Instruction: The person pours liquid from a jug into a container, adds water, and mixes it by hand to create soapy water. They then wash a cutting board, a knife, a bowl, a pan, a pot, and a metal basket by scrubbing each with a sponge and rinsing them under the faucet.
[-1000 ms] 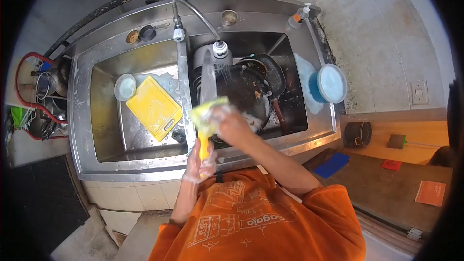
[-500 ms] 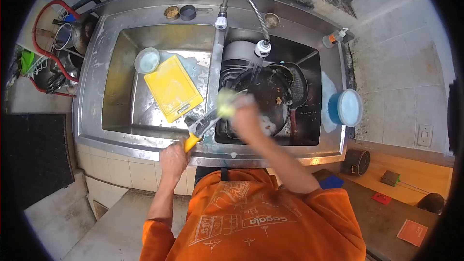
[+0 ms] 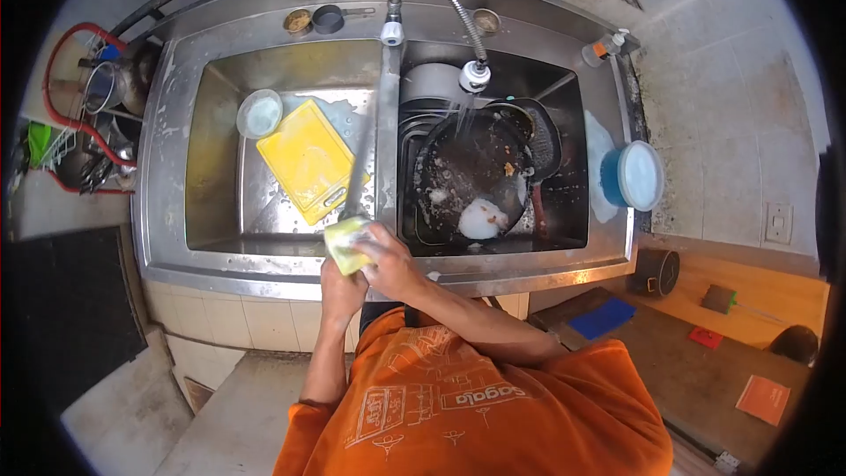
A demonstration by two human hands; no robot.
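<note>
My left hand (image 3: 342, 291) is closed round the handle of a knife, at the front edge of the sink. The knife's long blade (image 3: 359, 172) points away from me over the divider side of the left basin, slightly blurred. The yellow handle is now hidden by my hands and the sponge. With my right hand (image 3: 390, 266) I grip a yellow-green sponge (image 3: 345, 245), pressed against the knife near its handle. A yellow cutting board (image 3: 306, 161) lies in the left basin, beside a round tub of suds (image 3: 261, 114).
Water runs from the flexible faucet (image 3: 474, 78) into a dark pan (image 3: 476, 159) in the right basin, where a clump of foam (image 3: 482, 219) sits. A tub of blue liquid (image 3: 638, 176) and a pump bottle (image 3: 604, 49) stand on the right rim. A dish rack (image 3: 84, 128) is at left.
My right hand has brought the sponge left and down from over the right basin to the knife's handle end. The blade has swung to point more straight ahead.
</note>
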